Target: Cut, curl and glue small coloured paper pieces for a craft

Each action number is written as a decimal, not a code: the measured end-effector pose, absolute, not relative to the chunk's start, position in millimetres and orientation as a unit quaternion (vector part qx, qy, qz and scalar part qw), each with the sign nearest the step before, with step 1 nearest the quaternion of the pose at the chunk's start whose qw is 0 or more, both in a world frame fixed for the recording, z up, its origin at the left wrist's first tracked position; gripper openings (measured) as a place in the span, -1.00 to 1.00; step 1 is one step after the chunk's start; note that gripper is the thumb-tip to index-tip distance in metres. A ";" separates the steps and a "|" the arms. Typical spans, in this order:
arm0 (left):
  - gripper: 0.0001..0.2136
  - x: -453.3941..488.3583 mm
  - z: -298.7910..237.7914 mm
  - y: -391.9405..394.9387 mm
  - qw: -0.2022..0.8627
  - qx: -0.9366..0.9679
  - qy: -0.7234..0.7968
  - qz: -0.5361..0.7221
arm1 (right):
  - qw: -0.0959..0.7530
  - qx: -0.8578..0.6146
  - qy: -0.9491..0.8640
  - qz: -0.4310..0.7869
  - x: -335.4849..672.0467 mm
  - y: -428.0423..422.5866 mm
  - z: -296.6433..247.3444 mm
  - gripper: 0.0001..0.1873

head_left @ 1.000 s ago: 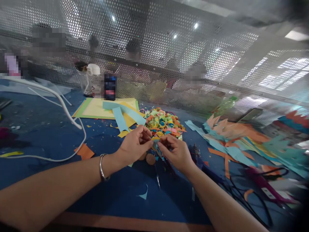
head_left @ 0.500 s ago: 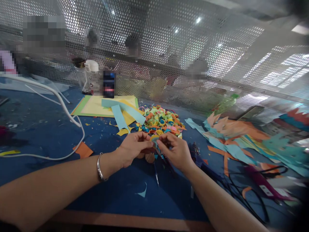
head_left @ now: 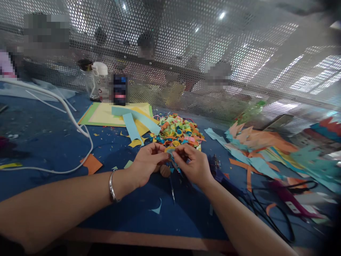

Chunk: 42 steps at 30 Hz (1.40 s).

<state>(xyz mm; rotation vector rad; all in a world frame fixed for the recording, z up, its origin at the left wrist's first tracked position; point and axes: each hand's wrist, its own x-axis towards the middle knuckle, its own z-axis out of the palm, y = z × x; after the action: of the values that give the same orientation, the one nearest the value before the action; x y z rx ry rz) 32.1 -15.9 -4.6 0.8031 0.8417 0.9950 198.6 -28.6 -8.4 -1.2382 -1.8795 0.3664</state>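
My left hand and my right hand meet over the blue table, fingers pinched together on a small strip of light blue paper. A silver bracelet sits on my left wrist. Just behind the hands lies a heap of small coloured paper rolls. Under the hands rest a small brown round piece and a thin metal tool.
Yellow and green paper sheets with light blue strips lie at the back. A white cable loops on the left. Orange and blue paper cuttings and black cords cover the right. Bottles stand by the perforated screen.
The hands have stayed pinched together on the paper strip, with the fingers shifting slightly. The view has drifted a little, so the table items sit slightly higher in the picture.
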 end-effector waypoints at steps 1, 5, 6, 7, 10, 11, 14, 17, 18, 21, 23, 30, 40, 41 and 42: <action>-0.78 32.4 -4.7 -16.0 0.718 0.366 0.379 0.455 | 0.414 -0.493 -0.752 0.142 198.4 -28.5 -8.4 -0.87; -0.80 33.3 -7.0 -15.3 0.699 0.396 0.367 0.469 | 0.405 -0.493 -0.759 0.130 198.1 -28.6 -8.2 -0.86; -0.80 33.2 -8.0 -14.6 0.691 0.407 0.369 0.471 | 0.404 -0.493 -0.760 0.128 198.1 -28.9 -8.2 -0.86; -0.80 32.9 -9.1 -13.5 0.681 0.418 0.372 0.474 | 0.403 -0.491 -0.762 0.127 198.1 -29.2 -8.0 -0.87; -0.83 31.3 -12.8 -9.0 0.643 0.455 0.380 0.486 | 0.399 -0.485 -0.768 0.127 197.7 -30.7 -6.9 -0.86; -0.84 30.6 -14.2 -7.2 0.631 0.468 0.379 0.488 | 0.398 -0.484 -0.769 0.128 197.6 -31.4 -6.3 -0.84; -0.85 28.6 -18.8 -1.8 0.602 0.518 0.372 0.480 | 0.395 -0.486 -0.769 0.130 197.9 -33.4 -5.0 -0.78; -0.82 25.8 -21.6 2.7 0.557 0.581 0.357 0.474 | 0.400 -0.487 -0.760 0.157 199.7 -33.7 -5.2 -0.73; -0.81 24.4 -21.3 3.5 0.542 0.602 0.348 0.472 | 0.403 -0.490 -0.753 0.174 200.6 -33.3 -5.5 -0.71; -0.82 18.7 -15.1 2.0 0.505 0.664 0.299 0.463 | 0.413 -0.503 -0.723 0.230 203.1 -30.9 -5.7 -0.68; -0.86 14.6 -8.3 -1.4 0.470 0.714 0.260 0.449 | 0.411 -0.508 -0.714 0.252 204.4 -29.0 -5.1 -0.67; -0.84 11.1 -6.0 1.3 0.442 0.732 0.294 0.428 | 0.319 -0.507 -0.766 0.234 214.1 -29.0 1.9 -0.70; -0.90 12.6 -15.7 18.9 0.493 0.642 0.324 0.490 | 0.165 -0.663 -0.731 0.003 336.5 -79.3 -11.7 -0.73; -0.90 12.7 -15.9 18.6 0.493 0.641 0.322 0.492 | 0.164 -0.673 -0.722 0.000 351.9 -86.6 -19.2 -0.70; -0.90 12.9 -16.1 18.2 0.493 0.641 0.320 0.494 | 0.167 -0.679 -0.715 -0.004 365.0 -93.3 -26.7 -0.67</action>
<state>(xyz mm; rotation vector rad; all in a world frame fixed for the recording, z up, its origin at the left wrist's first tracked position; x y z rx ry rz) 12.9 18.2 -16.1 1.5541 0.7767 1.1975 365.0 -93.3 -26.7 -1.9316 -2.0357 -0.0123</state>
